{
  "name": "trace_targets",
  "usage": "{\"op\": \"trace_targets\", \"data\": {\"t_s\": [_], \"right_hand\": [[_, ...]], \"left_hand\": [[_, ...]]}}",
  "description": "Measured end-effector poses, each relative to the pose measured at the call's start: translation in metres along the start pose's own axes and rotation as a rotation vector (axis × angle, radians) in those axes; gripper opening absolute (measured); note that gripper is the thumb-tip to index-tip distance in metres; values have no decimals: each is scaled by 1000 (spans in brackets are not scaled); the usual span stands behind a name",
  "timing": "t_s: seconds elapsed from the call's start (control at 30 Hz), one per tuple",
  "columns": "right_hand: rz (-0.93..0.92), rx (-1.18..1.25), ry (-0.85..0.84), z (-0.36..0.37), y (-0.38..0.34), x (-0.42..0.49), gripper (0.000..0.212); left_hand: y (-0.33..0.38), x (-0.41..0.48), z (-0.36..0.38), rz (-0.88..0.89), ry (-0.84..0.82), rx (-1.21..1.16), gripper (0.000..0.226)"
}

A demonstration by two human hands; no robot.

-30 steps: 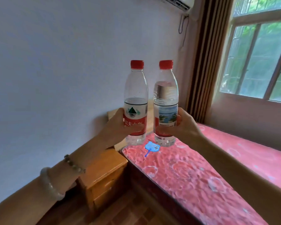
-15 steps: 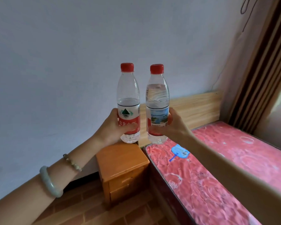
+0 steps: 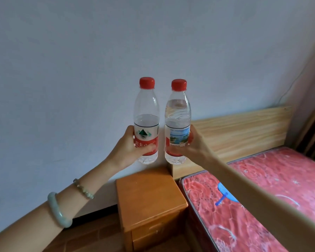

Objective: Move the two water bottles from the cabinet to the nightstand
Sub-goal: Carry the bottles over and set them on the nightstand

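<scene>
Gripping upright red-capped bottles, left hand (image 3: 129, 146) clamped on mountain-logo bottle (image 3: 146, 122), right hand (image 3: 195, 146) on landscape-label bottle (image 3: 177, 122)

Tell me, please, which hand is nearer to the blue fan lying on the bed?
The right hand. It holds its bottle above the bed's head end, on the fan's side; the left hand holds its bottle farther left, above the nightstand.

The nightstand (image 3: 149, 195) top lies bare and open from above and the front. The wall (image 3: 80, 88) closes it behind, while the headboard (image 3: 231, 135) and mattress (image 3: 262, 188) hem its right side.
</scene>
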State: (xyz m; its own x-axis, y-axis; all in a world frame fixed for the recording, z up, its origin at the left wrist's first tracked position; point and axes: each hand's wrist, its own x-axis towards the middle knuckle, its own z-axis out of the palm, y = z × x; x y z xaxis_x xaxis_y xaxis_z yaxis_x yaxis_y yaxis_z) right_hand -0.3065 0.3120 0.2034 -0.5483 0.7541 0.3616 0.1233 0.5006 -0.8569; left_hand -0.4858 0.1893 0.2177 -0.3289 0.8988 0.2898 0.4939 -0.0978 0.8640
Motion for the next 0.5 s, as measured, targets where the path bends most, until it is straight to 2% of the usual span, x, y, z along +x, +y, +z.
{"op": "trace_targets", "data": {"t_s": [0.37, 0.5], "right_hand": [[94, 82, -118, 49, 100, 109, 72], [121, 78, -177, 64, 145, 133, 74]], "left_hand": [[-109, 103, 10, -150, 36, 41, 62], [-155, 124, 27, -227, 69, 12, 69]]}}
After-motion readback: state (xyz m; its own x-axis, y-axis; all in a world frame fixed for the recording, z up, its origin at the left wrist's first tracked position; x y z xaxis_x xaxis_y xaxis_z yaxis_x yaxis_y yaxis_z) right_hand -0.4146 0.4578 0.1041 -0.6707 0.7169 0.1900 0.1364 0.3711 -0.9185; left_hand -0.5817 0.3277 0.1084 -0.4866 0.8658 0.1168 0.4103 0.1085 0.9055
